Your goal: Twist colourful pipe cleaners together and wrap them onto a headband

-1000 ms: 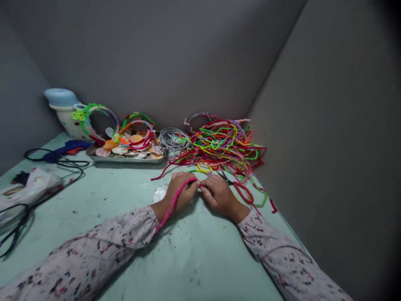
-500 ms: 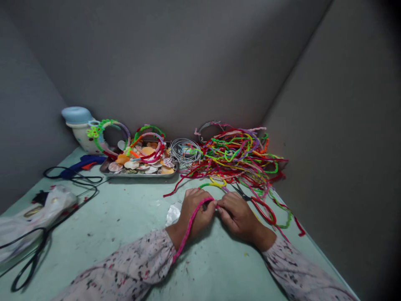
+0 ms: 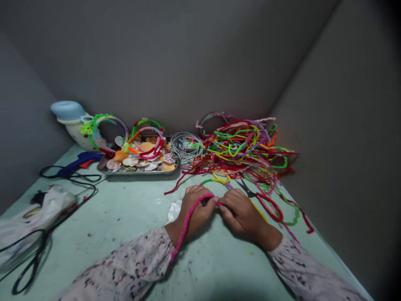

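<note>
A bright pink pipe cleaner (image 3: pixel 187 221) is pinched between thumb and finger of my left hand (image 3: pixel 196 211). Its long end curves back over that hand and down along the sleeve. My right hand (image 3: pixel 243 214) is closed close beside it, pinching the pipe cleaner's short end at the fingertips. Just beyond both hands arches a curved piece wrapped in green, yellow and purple (image 3: pixel 210 181); my hands hide its lower part, so I cannot tell whether they hold it too. Scissors with red handles (image 3: pixel 270 207) lie right of my right hand.
Behind lies a heap of coloured pipe cleaners (image 3: pixel 241 144) beside a grey wire coil (image 3: pixel 187 146). A metal tray (image 3: pixel 138 174) holds shells and wrapped hoops. At left are a bottle (image 3: pixel 77 129), a blue glue gun (image 3: pixel 73 164), a black cord (image 3: pixel 46 234) and a plastic bag (image 3: pixel 52 209).
The view has shifted slightly, moving the right-hand things further right. My right hand sits a little further from my left. Both still pinch the pink pipe cleaner.
</note>
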A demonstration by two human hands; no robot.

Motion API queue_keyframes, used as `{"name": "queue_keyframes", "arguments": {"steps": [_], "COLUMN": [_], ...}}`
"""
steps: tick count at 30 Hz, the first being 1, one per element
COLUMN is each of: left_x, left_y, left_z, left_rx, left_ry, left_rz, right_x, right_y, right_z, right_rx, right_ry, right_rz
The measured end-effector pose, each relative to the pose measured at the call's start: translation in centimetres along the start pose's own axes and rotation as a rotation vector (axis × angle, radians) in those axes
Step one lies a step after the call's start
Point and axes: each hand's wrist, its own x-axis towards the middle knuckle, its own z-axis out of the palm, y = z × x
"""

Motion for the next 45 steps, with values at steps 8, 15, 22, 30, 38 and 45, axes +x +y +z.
{"name": "queue_keyframes", "arguments": {"steps": [8,15,22,30,38,45], "left_x": [0.2,0.3,0.4,0.5,0.6,1.1], "left_y": [-0.4,0.1,0.0,-0.2,0.3,-0.4], "left_z": [0.5,0.3,0.3,0.4,-0.2,-1.1], "left_rx": [-0.041,-0.036,-0.060,-0.078,-0.258,-0.351], "left_ry": [0.028,0.025,0.030,0.011,0.116,0.229], "left_rz": [0.049,0.072,0.077,0.035,-0.064,-0.114], "right_x": [-0.2,-0.2,-0.3,-0.4,-0.2,-0.6], "right_y": [0.1,-0.3,0.1,0.3,0.3,0.6], "right_z": [-0.1,-0.3,0.1,0.2,0.0,0.0], "right_rx": [-0.055,-0.062,-0.063,-0.074,0.012,0.212], "right_ry": [0.021,0.037,0.049,0.051,0.158,0.313], "right_rz": [-0.007,-0.017,-0.033,-0.071,-0.018,0.199]}}
